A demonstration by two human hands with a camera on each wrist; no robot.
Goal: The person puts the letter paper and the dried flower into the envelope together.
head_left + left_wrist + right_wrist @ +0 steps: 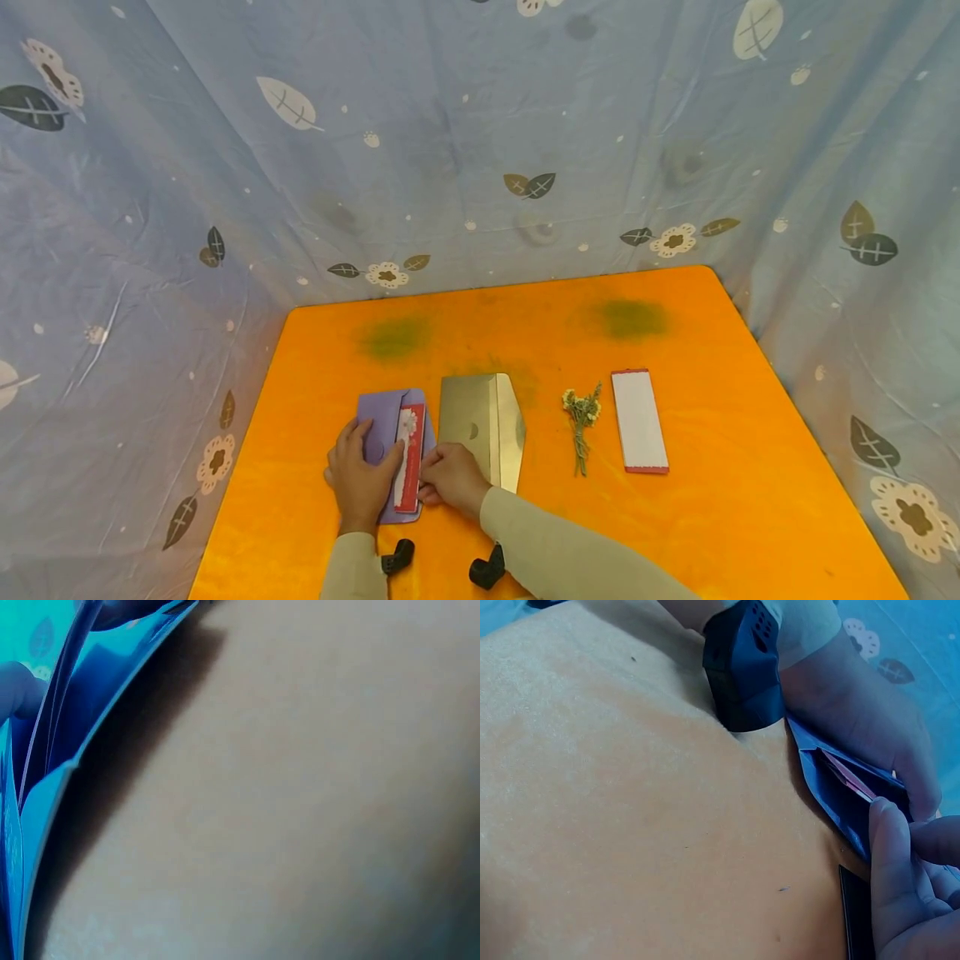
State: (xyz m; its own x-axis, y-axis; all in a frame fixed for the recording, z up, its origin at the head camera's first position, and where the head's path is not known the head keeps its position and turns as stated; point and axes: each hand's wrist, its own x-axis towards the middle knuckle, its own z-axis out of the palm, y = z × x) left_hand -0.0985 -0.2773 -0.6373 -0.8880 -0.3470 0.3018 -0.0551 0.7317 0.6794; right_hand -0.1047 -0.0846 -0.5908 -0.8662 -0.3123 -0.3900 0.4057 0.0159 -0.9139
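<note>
A purple envelope (381,408) lies at the left of the table with its flap open toward the right. Partly inside its opening is a red and white card (409,475). My left hand (362,479) holds the envelope from the left, thumb at the opening and fingers spread over its face. At the card's right edge, my right hand (453,479) pinches the card with thumb and index finger. The right wrist view shows the card (847,778) between the parted sides of the envelope (832,802). Only part of the envelope (46,795) shows in the left wrist view.
A gold envelope (467,408) with its flap open lies just right of the purple one, partly under my right forearm. Farther right are a small dried flower bunch (581,425) and a white card with red ends (640,421). Patterned curtains (465,125) surround the orange table (750,500).
</note>
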